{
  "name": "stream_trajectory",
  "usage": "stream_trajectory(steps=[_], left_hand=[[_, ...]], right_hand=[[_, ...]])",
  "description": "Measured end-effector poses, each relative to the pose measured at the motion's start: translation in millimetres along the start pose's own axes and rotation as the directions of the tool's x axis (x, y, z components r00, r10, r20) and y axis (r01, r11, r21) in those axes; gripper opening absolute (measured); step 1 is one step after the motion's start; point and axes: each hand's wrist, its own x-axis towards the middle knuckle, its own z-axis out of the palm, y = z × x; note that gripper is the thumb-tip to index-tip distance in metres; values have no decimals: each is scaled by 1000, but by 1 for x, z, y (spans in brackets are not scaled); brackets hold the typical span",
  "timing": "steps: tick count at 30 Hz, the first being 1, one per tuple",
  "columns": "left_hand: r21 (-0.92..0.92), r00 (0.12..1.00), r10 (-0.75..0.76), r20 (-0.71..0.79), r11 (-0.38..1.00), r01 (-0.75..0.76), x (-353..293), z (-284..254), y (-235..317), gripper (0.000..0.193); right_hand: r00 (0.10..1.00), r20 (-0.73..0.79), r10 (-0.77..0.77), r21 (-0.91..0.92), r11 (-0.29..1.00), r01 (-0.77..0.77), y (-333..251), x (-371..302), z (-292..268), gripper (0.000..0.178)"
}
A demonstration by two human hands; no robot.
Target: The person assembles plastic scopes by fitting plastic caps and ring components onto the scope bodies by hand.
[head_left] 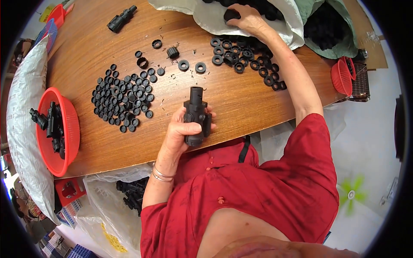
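— Black plastic fitting: where is it?
— Your left hand grips it above the worktop edge.
— And your right hand?
— At one o'clock, fingers closed on black parts in the white sack.

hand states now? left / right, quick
Left hand: closed around a black plastic fitting, held above the wooden table.
Right hand: reaching into the white sack, fingers on black parts; grip unclear.
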Motion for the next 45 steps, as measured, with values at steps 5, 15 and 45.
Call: stream_trajectory(steps=[5,15,45], left_hand=[[-99,994,-24,107,994,34,12,-7,1,63],[95,997,30,-64,995,-24,-2,2,7,57],[698,984,176,13,704,-135,-55,21,2,113]], right_hand=[[996,-87,17,24,1000,-15,-40,2,1,33],[990,100,-95,-63,993,102,-149,-7,96,38],[861,487,-150,796,482,-366,-206,-155,0,28]])
